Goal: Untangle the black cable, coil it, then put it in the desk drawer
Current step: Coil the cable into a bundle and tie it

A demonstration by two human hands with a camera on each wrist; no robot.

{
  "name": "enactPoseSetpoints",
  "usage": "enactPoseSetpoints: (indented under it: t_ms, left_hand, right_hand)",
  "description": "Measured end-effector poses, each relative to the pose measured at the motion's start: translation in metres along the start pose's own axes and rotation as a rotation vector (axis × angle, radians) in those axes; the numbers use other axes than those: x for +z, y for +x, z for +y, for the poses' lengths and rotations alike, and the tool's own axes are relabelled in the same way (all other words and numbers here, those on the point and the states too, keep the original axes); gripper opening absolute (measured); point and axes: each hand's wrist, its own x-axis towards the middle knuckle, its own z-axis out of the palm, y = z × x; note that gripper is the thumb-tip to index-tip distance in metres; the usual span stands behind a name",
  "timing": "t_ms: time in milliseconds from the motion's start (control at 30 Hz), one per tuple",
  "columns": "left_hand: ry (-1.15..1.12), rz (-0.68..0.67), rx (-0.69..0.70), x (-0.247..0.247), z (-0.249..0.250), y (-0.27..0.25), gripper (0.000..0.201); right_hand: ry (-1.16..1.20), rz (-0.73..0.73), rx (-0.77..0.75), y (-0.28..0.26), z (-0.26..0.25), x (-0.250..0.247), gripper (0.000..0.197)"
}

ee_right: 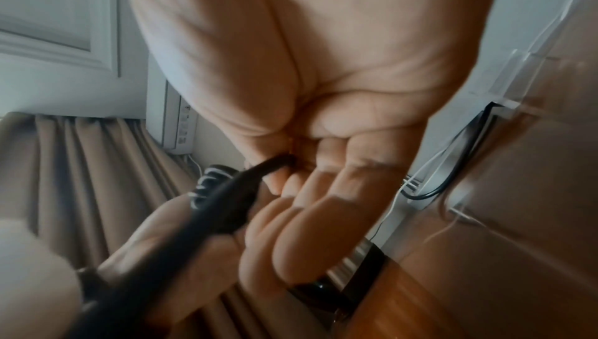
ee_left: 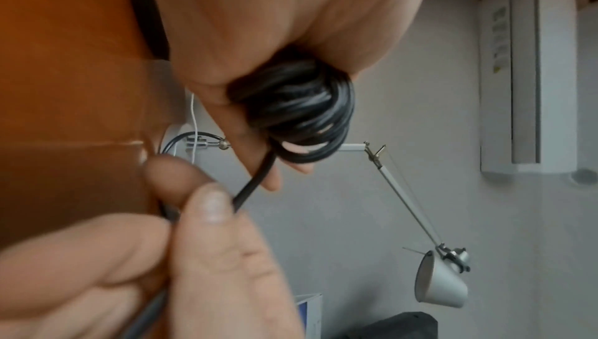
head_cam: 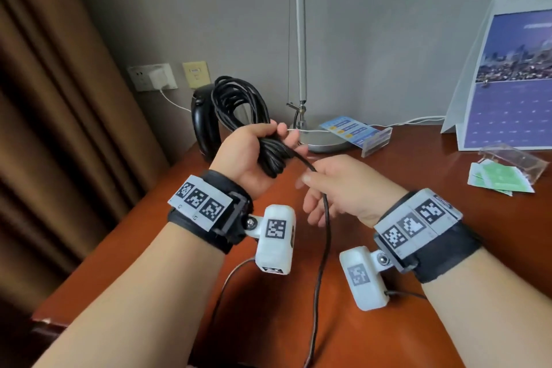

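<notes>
1. The black cable (head_cam: 239, 104) is mostly gathered into a bundle of loops that stands up out of the fist, raised above the desk (head_cam: 388, 248) and not touching it. One loose strand leaves the bundle toward 4 o'clock, then drops to 6 o'clock and runs off the near edge of the head view. I judge the coiling well along but unfinished, since that tail is not yet wound in.

2. The left hand (head_cam: 257, 152) has its fingers wrapped round the waist of the loops, clamping them together. Held up like this, the turns cannot spill or snag on the desk.

3. The right hand (head_cam: 337, 185) sits just at 4 o'clock of the left hand. In the left wrist view its thumb and forefinger pinch the strand close to the bundle; the other fingers hang loosely curled. The pinch seems meant to guide the next turn and keep the strand taut.

4. Behind the bundle, at 11 o'clock, a black curved object (head_cam: 203, 122) stands at the desk's far edge; what it is I cannot tell.

5. The lamp base (head_cam: 322, 140) rests at 2 o'clock of the hands, with a small card holder (head_cam: 364, 136) just beside it.

6. A calendar (head_cam: 513, 84) stands well off at 2 o'clock.

7. No drawer shows in any view, so stowing comes later.
</notes>
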Motion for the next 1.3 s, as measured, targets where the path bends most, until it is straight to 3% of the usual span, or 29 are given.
enactPoseSetpoints:
  t_ms: [100,200,267,300,400,533,700,867,1133,1233,1300]
  left_hand:
    - [-0.06,0.044,0.073,0.001,0.022,-0.007,0.018]
    - [0.015,0.217,0.256,0.002,0.052,-0.011,0.008]
    - [0.135,0.348,0.367,0.003,0.069,-0.016,0.039]
    - [0.142,0.353,0.408,0.006,0.075,-0.021,0.043]
    - [0.261,0.398,0.52,0.016,0.081,-0.031,0.02]
    - [0.395,0.437,0.653,0.007,0.087,-0.012,0.041]
    - [0.564,0.487,0.782,0.027,0.076,-0.04,0.013]
    - [0.839,0.314,0.68,0.029,0.057,-0.051,0.013]
    - [0.95,-0.021,0.312,0.026,0.021,-0.058,0.045]
    - [0.894,-0.097,0.238,0.033,0.004,-0.063,0.041]
    - [0.837,-0.155,0.169,0.036,-0.003,-0.067,0.058]
  right_hand:
    - [-0.043,-0.054,-0.023,-0.011,-0.011,0.001,0.023]
    - [-0.129,-0.081,-0.063,-0.02,-0.025,0.001,0.025]
    - [-0.147,-0.073,-0.052,-0.023,-0.033,0.0,0.025]
    - [-0.146,-0.065,-0.042,-0.024,-0.036,0.0,0.025]
    - [-0.115,-0.078,-0.037,-0.03,-0.047,0.001,0.026]
    - [-0.193,-0.137,-0.087,-0.043,-0.059,0.004,0.027]
    - [-0.412,-0.181,-0.068,-0.056,-0.087,-0.001,0.031]
    - [-0.672,-0.073,-0.188,-0.07,-0.113,-0.014,0.028]
    - [-0.99,0.042,-0.47,-0.082,-0.138,-0.035,0.022]
    - [-1.042,0.049,-0.5,-0.078,-0.136,-0.043,0.023]
    - [-1.04,0.065,-0.51,-0.077,-0.133,-0.048,0.022]
